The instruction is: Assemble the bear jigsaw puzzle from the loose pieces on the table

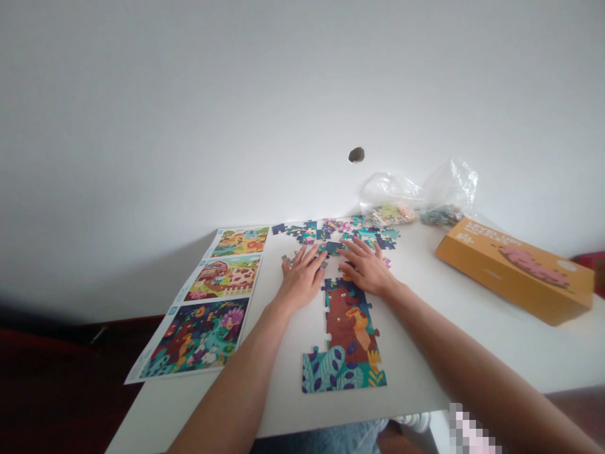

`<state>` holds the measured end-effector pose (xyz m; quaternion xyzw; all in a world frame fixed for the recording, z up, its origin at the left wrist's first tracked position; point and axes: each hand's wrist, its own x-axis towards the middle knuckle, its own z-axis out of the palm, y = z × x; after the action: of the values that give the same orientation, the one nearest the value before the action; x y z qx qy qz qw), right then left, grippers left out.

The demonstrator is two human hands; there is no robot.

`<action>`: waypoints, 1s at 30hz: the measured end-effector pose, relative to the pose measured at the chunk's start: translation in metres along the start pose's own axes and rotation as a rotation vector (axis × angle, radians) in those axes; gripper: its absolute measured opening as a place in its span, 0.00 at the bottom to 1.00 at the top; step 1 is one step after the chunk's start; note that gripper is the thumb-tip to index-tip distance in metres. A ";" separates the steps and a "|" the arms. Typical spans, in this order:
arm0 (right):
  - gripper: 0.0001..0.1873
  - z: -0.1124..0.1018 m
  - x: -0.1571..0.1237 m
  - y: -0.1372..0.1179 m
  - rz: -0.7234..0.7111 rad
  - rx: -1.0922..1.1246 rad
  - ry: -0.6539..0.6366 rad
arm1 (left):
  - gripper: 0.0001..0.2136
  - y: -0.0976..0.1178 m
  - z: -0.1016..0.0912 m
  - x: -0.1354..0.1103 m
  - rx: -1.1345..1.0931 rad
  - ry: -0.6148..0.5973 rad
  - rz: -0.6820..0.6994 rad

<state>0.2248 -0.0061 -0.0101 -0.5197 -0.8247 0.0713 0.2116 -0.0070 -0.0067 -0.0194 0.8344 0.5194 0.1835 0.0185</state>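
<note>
Several joined jigsaw pieces form a partial puzzle (352, 334) on the table, with a brown bear, a yellow jar and teal leaves. My left hand (302, 275) lies spread, palm down, just beyond its upper left corner, with a few loose pieces under and beside the fingers. Over the puzzle's upper right end rests my right hand (366, 265), also flat with fingers apart, covering part of some pieces. Beyond both hands, loose puzzle pieces (309, 231) are scattered toward the wall. Neither hand visibly grips a piece.
A printed picture sheet (255, 277) with three scenes lies on the left, overhanging the table edge. Two clear plastic bags (390, 211) of pieces stand by the wall. An orange puzzle box (515, 265) sits on the right. The white wall (283, 126) has a hole.
</note>
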 end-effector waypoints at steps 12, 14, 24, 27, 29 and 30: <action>0.26 0.000 -0.001 -0.007 -0.078 0.152 -0.138 | 0.18 -0.002 -0.001 -0.001 -0.026 0.006 -0.011; 0.26 0.001 0.000 -0.005 -0.042 0.148 -0.128 | 0.17 -0.002 -0.002 -0.001 -0.033 0.031 -0.027; 0.21 0.005 0.003 0.011 0.328 -0.058 0.147 | 0.17 -0.006 -0.002 -0.001 -0.017 0.048 -0.045; 0.22 0.009 0.003 0.018 0.432 -0.118 0.128 | 0.18 -0.009 0.000 -0.001 -0.012 0.051 -0.047; 0.23 0.009 0.002 0.018 0.413 -0.160 0.110 | 0.18 -0.009 0.000 0.000 -0.010 0.044 -0.055; 0.24 0.008 0.002 0.016 0.395 -0.182 0.099 | 0.17 -0.009 0.000 0.001 -0.010 0.039 -0.058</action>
<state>0.2342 0.0038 -0.0221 -0.6910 -0.6985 0.0110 0.1857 -0.0147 -0.0016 -0.0215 0.8151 0.5427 0.2018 0.0177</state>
